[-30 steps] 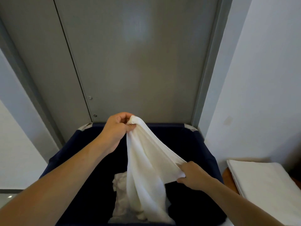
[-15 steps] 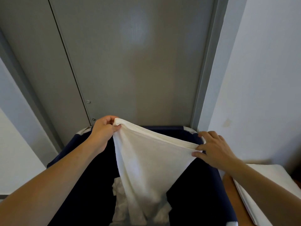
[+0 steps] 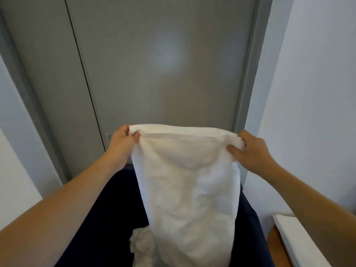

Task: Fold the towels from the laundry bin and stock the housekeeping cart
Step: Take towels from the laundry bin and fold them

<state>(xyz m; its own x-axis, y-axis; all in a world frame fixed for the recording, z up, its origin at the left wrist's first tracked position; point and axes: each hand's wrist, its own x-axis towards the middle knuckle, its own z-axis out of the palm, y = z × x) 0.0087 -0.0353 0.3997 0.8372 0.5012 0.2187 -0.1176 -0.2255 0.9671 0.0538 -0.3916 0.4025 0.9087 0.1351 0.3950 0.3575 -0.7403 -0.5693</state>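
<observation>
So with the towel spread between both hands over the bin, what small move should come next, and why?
Probably bring the two top corners together for a first fold: the left hand and right hand each pinch a corner, and the towel hangs open above the bin.

Towel [image 3: 188,185]: white terry cloth, matt, nubbly. Laundry bin [image 3: 107,218]: dark navy fabric, matt. Far doors [image 3: 158,64]: grey, smooth, faint sheen. Right: folded white cloth [image 3: 296,241], smooth, on wood top [image 3: 277,249].
</observation>
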